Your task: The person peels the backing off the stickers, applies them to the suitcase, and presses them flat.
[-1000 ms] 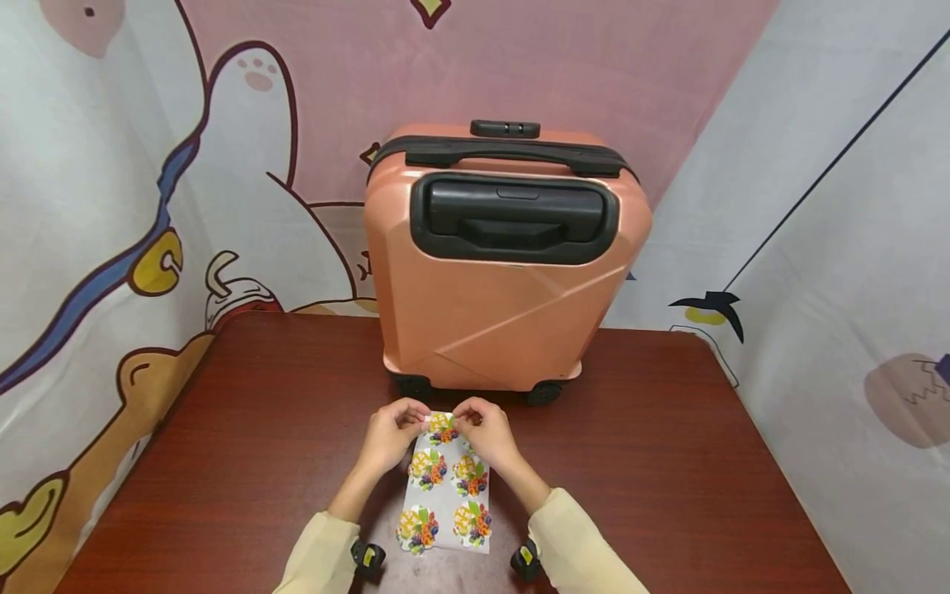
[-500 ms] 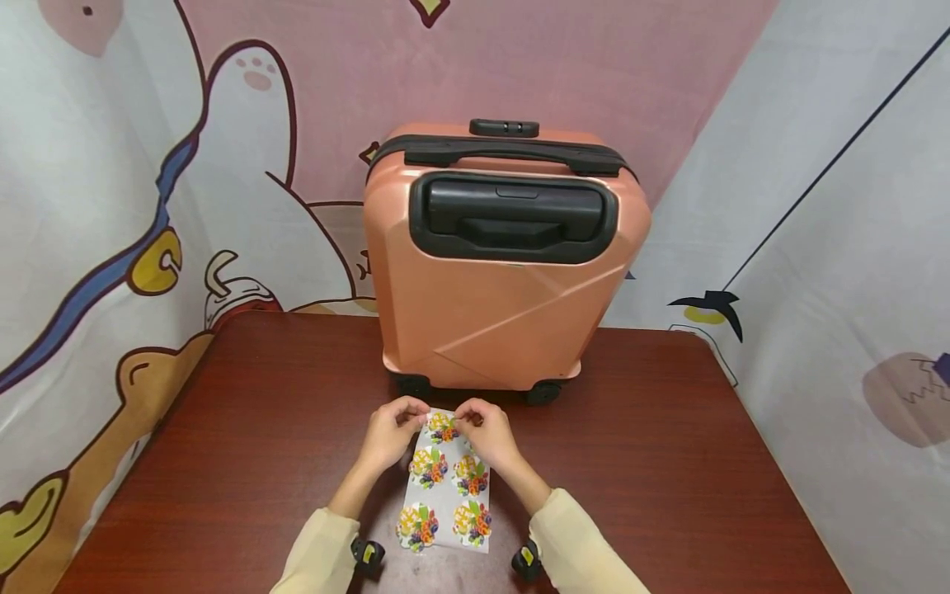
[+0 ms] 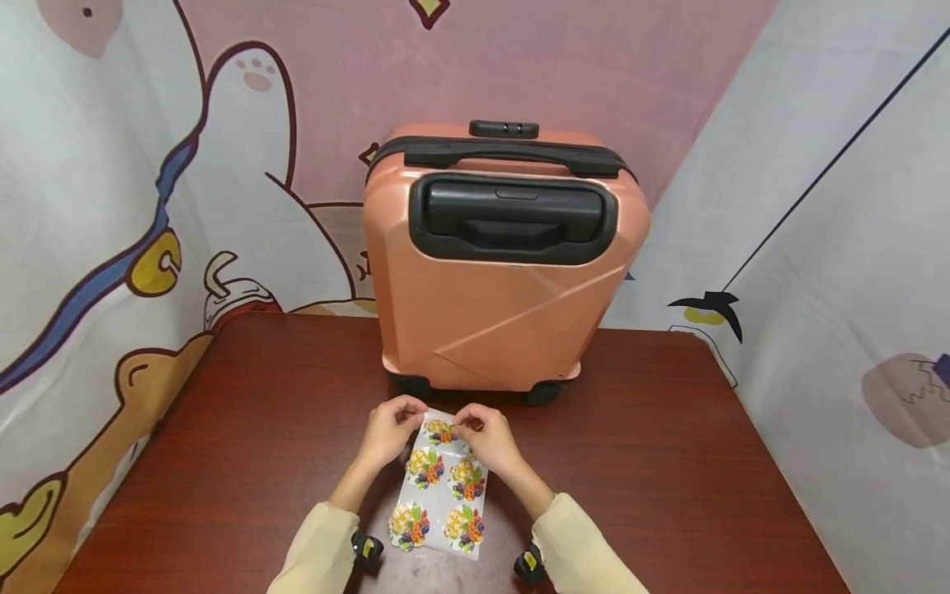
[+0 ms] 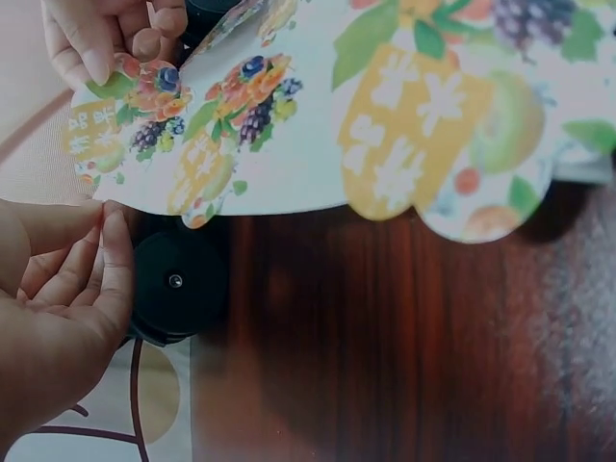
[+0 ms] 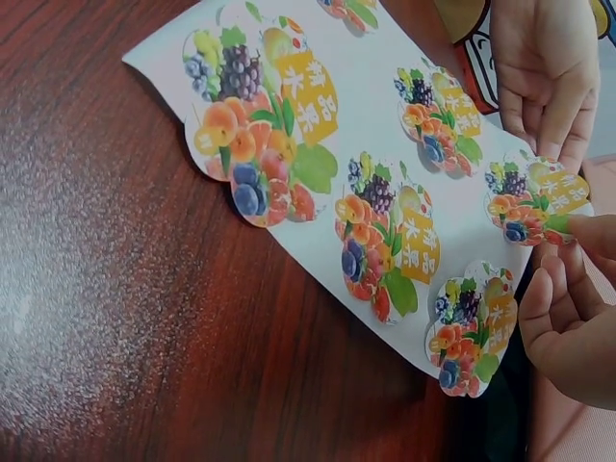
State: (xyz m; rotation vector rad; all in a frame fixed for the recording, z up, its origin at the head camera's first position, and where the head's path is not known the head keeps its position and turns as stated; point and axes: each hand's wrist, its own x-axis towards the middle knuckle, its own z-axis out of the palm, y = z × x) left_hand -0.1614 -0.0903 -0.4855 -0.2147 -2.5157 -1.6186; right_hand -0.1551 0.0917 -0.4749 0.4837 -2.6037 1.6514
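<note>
A white sheet of fruit stickers (image 3: 438, 497) hangs between both hands in front of the suitcase. My left hand (image 3: 386, 433) pinches its far left corner between thumb and fingertips. At the far end, my right hand (image 3: 486, 437) pinches a fruit sticker (image 5: 525, 204), its thumb over the printed face and its fingers behind. That sticker's edge stands out from the sheet in the right wrist view. In the left wrist view, the left hand (image 4: 63, 298) grips the sheet's edge beside a black wheel (image 4: 178, 279). Several other fruit stickers (image 5: 260, 120) sit in rows along the sheet.
An orange suitcase (image 3: 490, 322) with a black handle stands upright on the brown wooden table (image 3: 653, 462), just beyond the hands. Behind it hangs a cartoon-printed cloth (image 3: 564, 66). Black wrist cameras (image 3: 529, 565) sit at the cuffs of the pale yellow sleeves (image 3: 586, 544).
The sheet's near end has swung a little to the left, so the sheet slants more. The left hand has shifted slightly left; the right hand keeps its pinch at the far end.
</note>
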